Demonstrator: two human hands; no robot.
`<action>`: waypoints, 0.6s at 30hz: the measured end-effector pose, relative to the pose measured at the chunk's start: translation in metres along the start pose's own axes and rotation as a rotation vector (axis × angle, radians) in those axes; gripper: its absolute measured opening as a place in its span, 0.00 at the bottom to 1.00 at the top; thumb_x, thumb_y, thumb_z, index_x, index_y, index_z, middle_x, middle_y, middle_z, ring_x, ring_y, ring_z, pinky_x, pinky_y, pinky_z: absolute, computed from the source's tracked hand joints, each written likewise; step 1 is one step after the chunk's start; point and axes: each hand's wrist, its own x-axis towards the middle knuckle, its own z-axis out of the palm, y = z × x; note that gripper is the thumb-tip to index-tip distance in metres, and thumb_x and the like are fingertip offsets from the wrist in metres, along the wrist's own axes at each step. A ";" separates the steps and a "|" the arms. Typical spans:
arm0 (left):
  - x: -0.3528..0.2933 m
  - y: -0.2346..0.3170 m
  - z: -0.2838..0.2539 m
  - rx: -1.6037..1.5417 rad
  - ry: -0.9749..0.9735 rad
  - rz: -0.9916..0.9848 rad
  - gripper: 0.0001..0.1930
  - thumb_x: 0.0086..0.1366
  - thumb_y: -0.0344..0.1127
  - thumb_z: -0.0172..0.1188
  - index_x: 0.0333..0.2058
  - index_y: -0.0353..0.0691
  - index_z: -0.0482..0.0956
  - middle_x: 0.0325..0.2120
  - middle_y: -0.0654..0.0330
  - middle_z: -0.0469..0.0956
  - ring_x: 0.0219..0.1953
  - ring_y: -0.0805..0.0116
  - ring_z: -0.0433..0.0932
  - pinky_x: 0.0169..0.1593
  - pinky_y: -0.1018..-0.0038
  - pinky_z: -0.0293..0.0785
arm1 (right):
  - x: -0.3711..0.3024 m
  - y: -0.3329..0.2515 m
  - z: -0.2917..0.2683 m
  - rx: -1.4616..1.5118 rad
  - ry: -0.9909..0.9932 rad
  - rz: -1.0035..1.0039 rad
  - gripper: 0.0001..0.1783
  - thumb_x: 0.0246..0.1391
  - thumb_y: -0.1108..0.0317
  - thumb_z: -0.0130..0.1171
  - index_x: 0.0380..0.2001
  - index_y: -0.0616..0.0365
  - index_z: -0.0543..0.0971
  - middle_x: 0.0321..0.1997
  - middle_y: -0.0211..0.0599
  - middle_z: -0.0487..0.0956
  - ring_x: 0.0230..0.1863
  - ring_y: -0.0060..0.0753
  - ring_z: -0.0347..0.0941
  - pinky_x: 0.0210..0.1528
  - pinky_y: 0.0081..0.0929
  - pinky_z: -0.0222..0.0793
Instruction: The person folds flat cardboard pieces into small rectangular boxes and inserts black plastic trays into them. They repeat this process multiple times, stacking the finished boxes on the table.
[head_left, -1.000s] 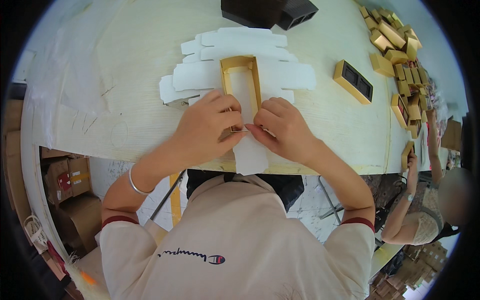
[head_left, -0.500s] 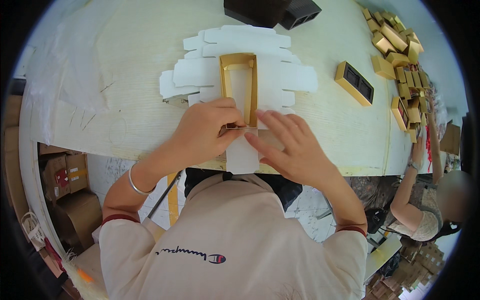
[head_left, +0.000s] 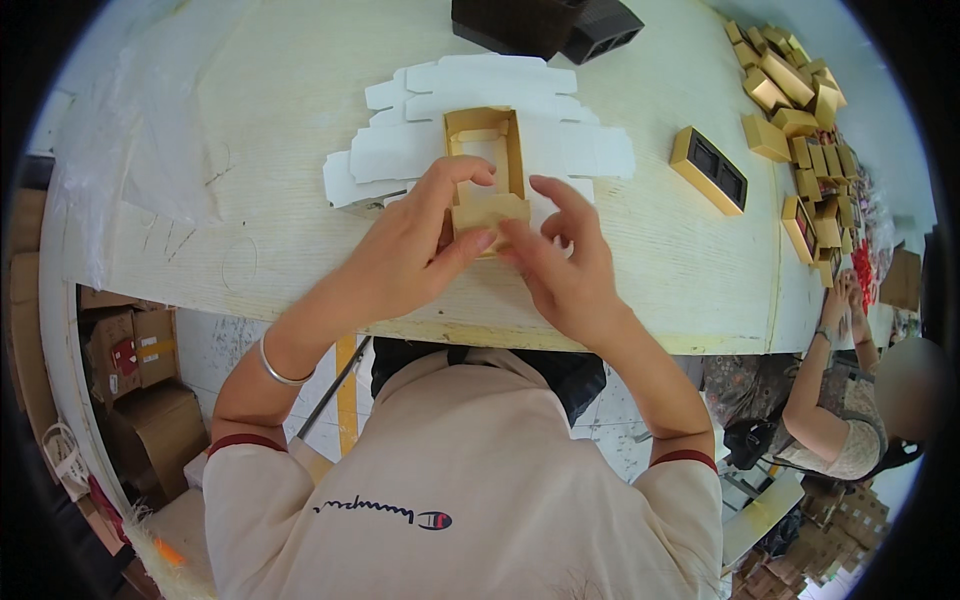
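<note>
On the table [head_left: 290,270], an open box [head_left: 514,160] is placed between the left hand [head_left: 420,230] and the right hand [head_left: 570,265], atop flat card sheets [head_left: 590,150]. Behind these, trays [head_left: 600,32] are set. To the right, 1 filled box [head_left: 700,184] is laid; farther right, boxes [head_left: 790,78] are heaped. Plastic [head_left: 140,150] is spread at left.

The left hand [head_left: 425,225] lies at the near left side of the gold box [head_left: 516,160], its index finger arched above the box, its thumb spread well apart and reaching to the box's near end. The right hand [head_left: 565,250] stands at the box's near right corner, thumb at the near end, index finger raised and bent. Both forearms [head_left: 325,315] slant inward toward the box, elbows bent.
</note>
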 end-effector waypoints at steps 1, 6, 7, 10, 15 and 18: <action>0.000 0.000 0.002 0.050 0.046 0.056 0.13 0.64 0.30 0.57 0.46 0.40 0.67 0.37 0.57 0.72 0.26 0.67 0.73 0.31 0.75 0.70 | -0.001 0.001 0.000 -0.117 0.009 -0.071 0.11 0.47 0.72 0.62 0.36 0.57 0.76 0.39 0.37 0.71 0.29 0.31 0.65 0.30 0.26 0.61; -0.010 -0.004 0.017 0.498 0.143 0.286 0.06 0.57 0.29 0.61 0.32 0.38 0.75 0.29 0.59 0.72 0.25 0.61 0.74 0.27 0.69 0.70 | 0.005 0.001 -0.005 -0.277 -0.172 -0.197 0.10 0.44 0.69 0.61 0.33 0.56 0.78 0.36 0.35 0.71 0.29 0.30 0.65 0.33 0.25 0.56; -0.012 -0.009 0.019 0.581 0.137 0.306 0.06 0.55 0.28 0.63 0.31 0.37 0.76 0.31 0.58 0.73 0.25 0.61 0.74 0.28 0.68 0.70 | 0.007 0.003 -0.006 -0.235 -0.234 -0.174 0.10 0.44 0.69 0.61 0.34 0.56 0.78 0.35 0.35 0.71 0.28 0.31 0.65 0.34 0.25 0.55; -0.009 -0.005 0.017 0.590 0.062 0.228 0.07 0.52 0.27 0.65 0.29 0.36 0.77 0.27 0.60 0.73 0.25 0.61 0.74 0.28 0.68 0.70 | 0.014 0.010 -0.009 -0.120 -0.423 -0.093 0.10 0.46 0.70 0.61 0.35 0.57 0.78 0.34 0.36 0.71 0.27 0.32 0.65 0.34 0.26 0.56; -0.005 0.001 -0.004 0.637 -0.081 0.252 0.07 0.52 0.31 0.64 0.28 0.38 0.76 0.29 0.63 0.71 0.33 0.63 0.74 0.36 0.67 0.70 | 0.043 0.017 -0.035 0.537 -0.513 0.127 0.16 0.50 0.66 0.63 0.41 0.61 0.77 0.37 0.42 0.74 0.32 0.40 0.72 0.36 0.29 0.67; -0.003 0.013 -0.021 0.710 -0.158 0.364 0.11 0.51 0.37 0.67 0.29 0.39 0.76 0.40 0.59 0.72 0.45 0.59 0.72 0.47 0.64 0.68 | 0.070 0.034 -0.052 0.076 -0.121 0.196 0.19 0.51 0.68 0.63 0.48 0.56 0.75 0.43 0.36 0.76 0.36 0.28 0.69 0.37 0.26 0.68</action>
